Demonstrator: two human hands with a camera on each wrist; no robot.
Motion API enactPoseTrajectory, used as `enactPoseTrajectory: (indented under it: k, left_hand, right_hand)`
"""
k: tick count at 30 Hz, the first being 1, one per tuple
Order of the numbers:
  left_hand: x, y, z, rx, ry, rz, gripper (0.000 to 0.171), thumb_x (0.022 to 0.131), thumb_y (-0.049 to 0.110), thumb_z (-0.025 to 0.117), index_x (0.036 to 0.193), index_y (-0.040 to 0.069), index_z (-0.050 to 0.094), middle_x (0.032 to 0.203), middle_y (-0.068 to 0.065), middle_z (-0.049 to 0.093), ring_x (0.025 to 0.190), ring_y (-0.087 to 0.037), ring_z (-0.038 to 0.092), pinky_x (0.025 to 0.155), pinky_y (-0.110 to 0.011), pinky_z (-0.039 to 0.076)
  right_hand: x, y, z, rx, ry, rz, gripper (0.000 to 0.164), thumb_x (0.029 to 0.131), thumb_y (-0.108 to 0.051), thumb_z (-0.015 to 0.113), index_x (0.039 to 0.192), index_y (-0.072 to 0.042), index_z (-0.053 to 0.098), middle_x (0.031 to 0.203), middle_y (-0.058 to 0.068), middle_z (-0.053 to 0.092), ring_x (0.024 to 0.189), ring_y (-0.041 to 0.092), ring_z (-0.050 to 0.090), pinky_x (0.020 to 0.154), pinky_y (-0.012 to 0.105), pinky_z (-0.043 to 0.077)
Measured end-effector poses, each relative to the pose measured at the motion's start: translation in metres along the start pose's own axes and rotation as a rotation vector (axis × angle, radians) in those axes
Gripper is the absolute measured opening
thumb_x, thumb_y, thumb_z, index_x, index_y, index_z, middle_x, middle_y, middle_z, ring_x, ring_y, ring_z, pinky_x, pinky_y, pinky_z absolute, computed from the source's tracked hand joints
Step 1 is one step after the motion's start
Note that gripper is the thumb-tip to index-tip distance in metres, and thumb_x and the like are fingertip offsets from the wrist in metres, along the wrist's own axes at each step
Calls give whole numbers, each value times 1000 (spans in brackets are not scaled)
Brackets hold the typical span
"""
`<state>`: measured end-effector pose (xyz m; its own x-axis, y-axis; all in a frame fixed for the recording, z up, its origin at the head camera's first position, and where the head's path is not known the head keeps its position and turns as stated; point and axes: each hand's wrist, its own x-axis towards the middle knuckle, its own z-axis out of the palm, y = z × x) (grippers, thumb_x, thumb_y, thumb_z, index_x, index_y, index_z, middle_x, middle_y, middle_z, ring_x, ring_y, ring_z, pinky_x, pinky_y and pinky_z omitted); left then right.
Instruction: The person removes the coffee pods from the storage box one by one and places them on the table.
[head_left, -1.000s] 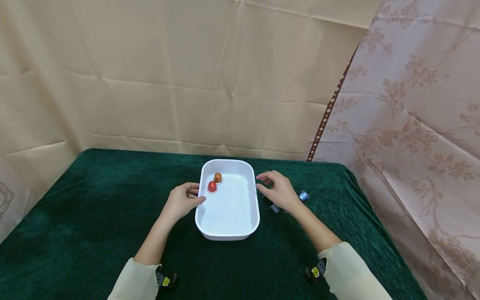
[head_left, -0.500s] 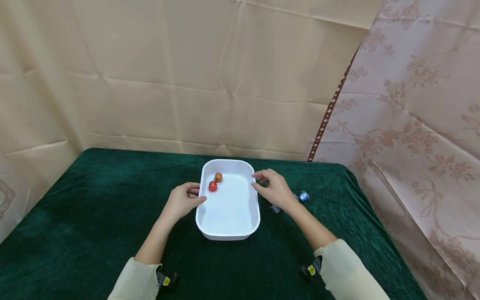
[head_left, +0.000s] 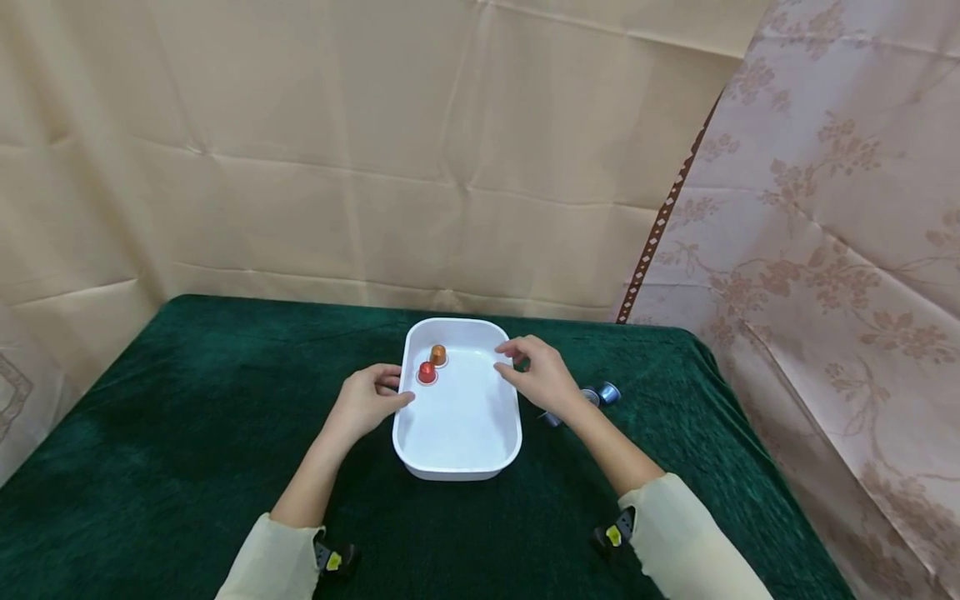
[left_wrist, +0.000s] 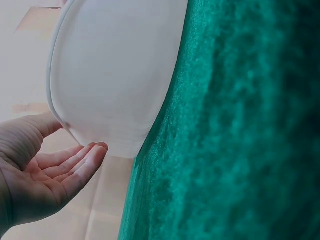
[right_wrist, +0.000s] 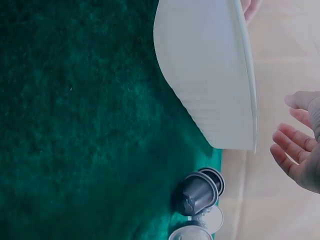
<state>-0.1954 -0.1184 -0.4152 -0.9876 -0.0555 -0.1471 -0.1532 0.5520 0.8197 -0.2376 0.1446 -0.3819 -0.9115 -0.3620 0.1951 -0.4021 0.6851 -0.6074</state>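
A white rectangular tray (head_left: 461, 425) sits on the green cloth. Inside it, toward the far left, stand a red coffee capsule (head_left: 427, 372) and an orange coffee capsule (head_left: 438, 356), both upside down. My left hand (head_left: 369, 399) grips the tray's left rim, its thumb over the edge and its fingers along the outer wall (left_wrist: 115, 75). Above the right rim hovers my right hand (head_left: 542, 373), fingers loosely bent and apart, with nothing between them. Beneath and beside the right forearm are several more capsules, among them a blue capsule (head_left: 609, 392) and a dark grey capsule (right_wrist: 195, 192).
The green velvet cloth (head_left: 225, 433) covers the table, whose far edge meets a beige curtain (head_left: 315, 150). A flowered pink curtain (head_left: 840, 250) hangs on the right side.
My right hand has drifted left, from beside the tray to over its right rim, uncovering more of the capsules on the cloth. My left hand and the capsules have not visibly moved.
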Motion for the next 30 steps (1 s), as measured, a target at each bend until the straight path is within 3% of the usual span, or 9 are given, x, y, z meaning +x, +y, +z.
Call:
enactPoseTrajectory:
  k: [8, 22, 30]
  left_hand:
    - [0, -1, 0, 0, 4, -1, 48, 84, 22, 69, 126, 5, 53, 114, -14, 61, 92, -20, 62, 76, -30, 56]
    - [0, 1, -2, -10, -11, -4, 48, 84, 21, 68, 127, 5, 52, 116, -15, 61, 93, -21, 62, 77, -31, 56]
    - [-2, 3, -3, -7, -10, -12, 47, 84, 21, 68, 125, 5, 53, 113, -15, 61, 92, -20, 62, 75, -30, 56]
  right_hand:
    - [4, -6, 7, -13, 12, -16, 26, 87, -22, 65, 110, -9, 66, 104, 7, 64, 92, 18, 57, 74, 30, 52]
    - [10, -18, 18, 29, -24, -23, 25, 86, -20, 67, 108, -9, 66, 108, 13, 65, 94, 22, 60, 80, 35, 54]
    - [14, -22, 25, 32, -33, -33, 27, 86, -21, 67, 110, -7, 66, 105, 7, 66, 94, 21, 60, 80, 34, 54]
